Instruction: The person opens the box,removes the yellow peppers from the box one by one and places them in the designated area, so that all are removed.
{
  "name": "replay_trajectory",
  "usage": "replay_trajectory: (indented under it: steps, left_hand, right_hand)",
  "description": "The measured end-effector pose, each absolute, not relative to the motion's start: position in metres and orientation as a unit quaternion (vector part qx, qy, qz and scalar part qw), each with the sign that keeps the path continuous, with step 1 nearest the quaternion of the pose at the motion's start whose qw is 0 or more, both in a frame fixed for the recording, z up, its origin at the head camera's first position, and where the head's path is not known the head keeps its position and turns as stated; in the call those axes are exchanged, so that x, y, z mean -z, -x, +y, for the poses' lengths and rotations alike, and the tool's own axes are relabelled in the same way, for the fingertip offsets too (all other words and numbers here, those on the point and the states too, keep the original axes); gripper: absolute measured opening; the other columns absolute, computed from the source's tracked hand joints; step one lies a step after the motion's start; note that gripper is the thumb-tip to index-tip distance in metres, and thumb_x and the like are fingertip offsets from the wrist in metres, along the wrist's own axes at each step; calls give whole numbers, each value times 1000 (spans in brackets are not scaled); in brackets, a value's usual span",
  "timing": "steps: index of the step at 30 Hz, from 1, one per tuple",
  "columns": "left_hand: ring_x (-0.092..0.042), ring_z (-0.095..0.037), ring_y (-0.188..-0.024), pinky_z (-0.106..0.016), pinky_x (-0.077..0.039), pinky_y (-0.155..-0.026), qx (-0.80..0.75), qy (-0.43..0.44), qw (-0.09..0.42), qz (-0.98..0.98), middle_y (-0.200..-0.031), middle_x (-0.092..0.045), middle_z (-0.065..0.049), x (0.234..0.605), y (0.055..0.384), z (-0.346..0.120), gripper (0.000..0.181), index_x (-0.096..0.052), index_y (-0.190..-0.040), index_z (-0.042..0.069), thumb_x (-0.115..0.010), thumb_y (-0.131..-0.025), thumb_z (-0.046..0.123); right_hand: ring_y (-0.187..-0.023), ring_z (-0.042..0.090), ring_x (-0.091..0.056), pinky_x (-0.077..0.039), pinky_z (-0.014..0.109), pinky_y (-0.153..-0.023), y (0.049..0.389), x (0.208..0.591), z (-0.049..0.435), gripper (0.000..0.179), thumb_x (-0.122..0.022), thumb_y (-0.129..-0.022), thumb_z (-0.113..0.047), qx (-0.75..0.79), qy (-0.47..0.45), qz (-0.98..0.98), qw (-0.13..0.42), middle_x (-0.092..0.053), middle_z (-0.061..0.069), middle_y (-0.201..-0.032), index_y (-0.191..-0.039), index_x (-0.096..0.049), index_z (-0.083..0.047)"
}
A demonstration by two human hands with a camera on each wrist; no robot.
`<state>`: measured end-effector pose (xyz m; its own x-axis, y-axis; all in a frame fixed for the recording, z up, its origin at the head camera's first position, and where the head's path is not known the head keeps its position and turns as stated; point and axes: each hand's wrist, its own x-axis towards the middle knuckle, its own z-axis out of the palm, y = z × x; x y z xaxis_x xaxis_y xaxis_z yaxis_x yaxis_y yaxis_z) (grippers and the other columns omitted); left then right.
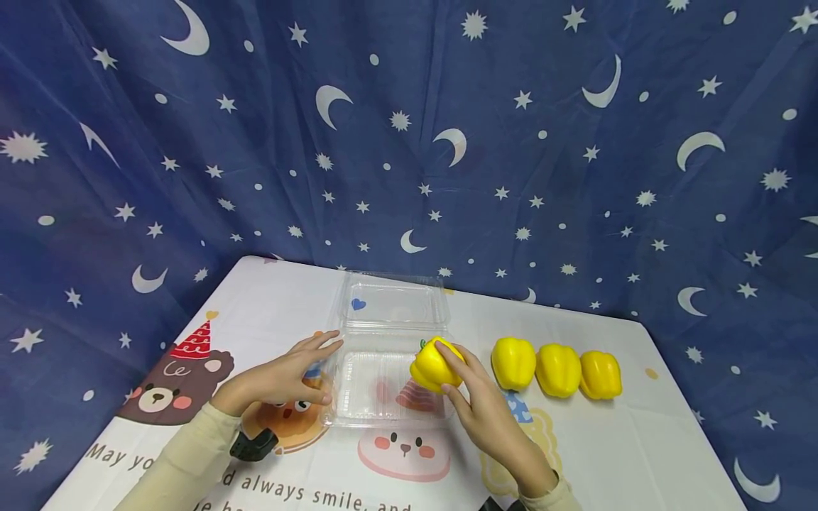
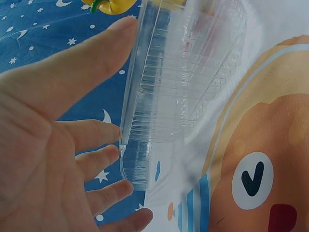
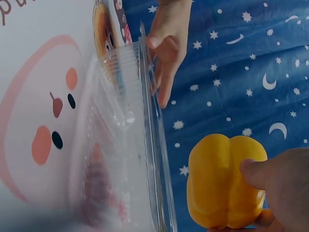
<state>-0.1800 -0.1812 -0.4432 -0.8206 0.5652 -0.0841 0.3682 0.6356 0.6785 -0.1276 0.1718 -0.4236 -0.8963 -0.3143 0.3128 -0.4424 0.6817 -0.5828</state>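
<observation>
A yellow bell pepper (image 1: pixel 432 367) with a green stem is gripped between the thumb and fingers of my right hand (image 1: pixel 482 411), over the right part of a clear plastic clamshell box (image 1: pixel 367 397). The box lies with its lid (image 1: pixel 396 305) folded back toward the curtain. At the box's left rim my left hand (image 1: pixel 287 376) has its fingers spread, fingertips right at the edge. In the left wrist view, thumb and fingers (image 2: pixel 104 130) lie along the rim. The right wrist view shows the pepper (image 3: pixel 224 181) beside the box's open side.
Three more yellow bell peppers stand in a row on the right: the nearest pepper (image 1: pixel 513 363), a middle pepper (image 1: pixel 559 370) and an outer pepper (image 1: pixel 601 375). A white printed cloth (image 1: pixel 645 440) covers the table. Behind it hangs a blue curtain (image 1: pixel 486 234) with moons and stars.
</observation>
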Motion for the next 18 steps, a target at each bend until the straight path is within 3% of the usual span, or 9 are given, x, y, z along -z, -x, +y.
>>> replay_trajectory:
  steps: [18]
  left_hand:
    - [-6, -56, -152, -78, -15, -115, -335, -264, 145, 893, -168, -17, -19, 442, 179, -180, 94, -34, -156, -1, -84, -82, 29]
  right_hand:
    - [-137, 40, -53, -48, 57, -107, 122, 425, 204, 70, -70, -93, -9, -332, -184, -919, 111, -48, 17, -153, -155, -43, -29]
